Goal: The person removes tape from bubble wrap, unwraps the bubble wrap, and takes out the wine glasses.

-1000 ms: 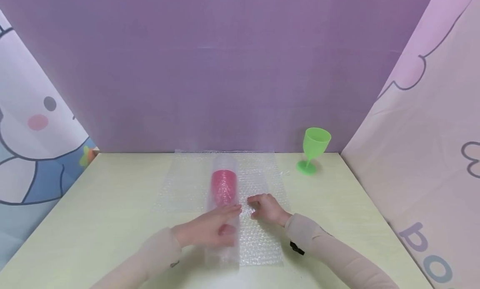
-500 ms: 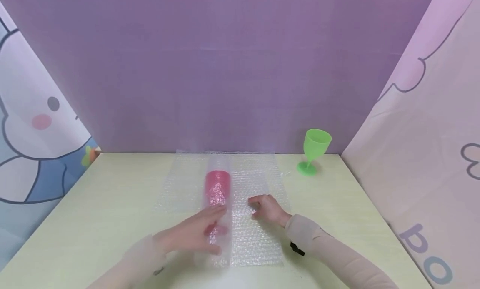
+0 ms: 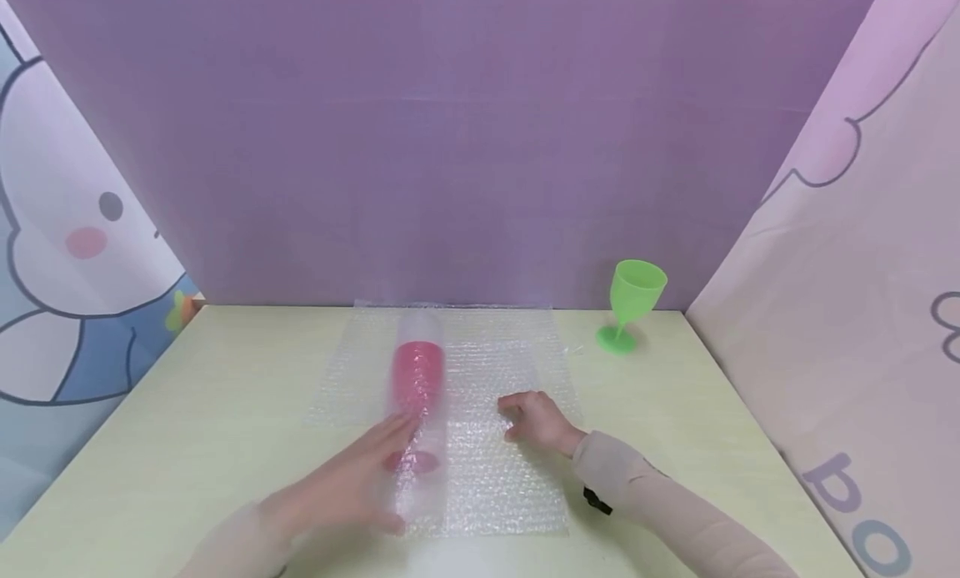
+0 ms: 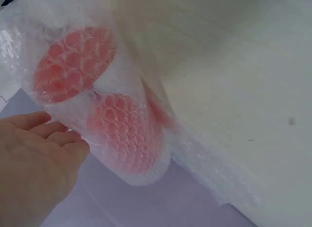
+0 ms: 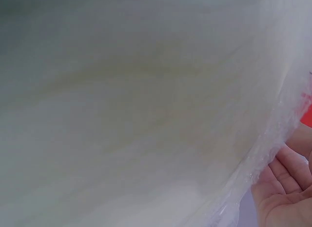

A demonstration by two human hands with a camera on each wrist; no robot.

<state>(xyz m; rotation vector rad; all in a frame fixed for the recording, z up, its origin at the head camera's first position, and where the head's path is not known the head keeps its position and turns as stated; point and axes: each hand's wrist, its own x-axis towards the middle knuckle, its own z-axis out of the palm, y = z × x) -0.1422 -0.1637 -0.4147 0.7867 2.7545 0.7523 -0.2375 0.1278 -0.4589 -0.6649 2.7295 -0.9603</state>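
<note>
A pink goblet [image 3: 417,369] lies on its side inside a roll of bubble wrap [image 3: 502,486], its bowl towards the back wall and its foot towards me. My left hand [image 3: 341,486] is at the roll's left side, fingers extended over its edge and thumb apart. In the left wrist view the pink bowl [image 4: 126,139] and round foot show through the bubbles, with the left hand [image 4: 39,163] right at the wrap. My right hand [image 3: 540,421] rests on the flat wrap right of the roll, holding nothing visible; its relaxed fingers [image 5: 292,166] appear beside the wrap's edge in the right wrist view.
A green goblet [image 3: 636,294] stands upright at the back right of the pale table [image 3: 225,411]. A purple wall [image 3: 465,144] rises behind the table's far edge, and printed cloth panels flank both sides.
The wrapped pink goblet has rolled left, and my left hand has moved left with it. More flat wrap shows between the roll and my right hand, which stays almost still.
</note>
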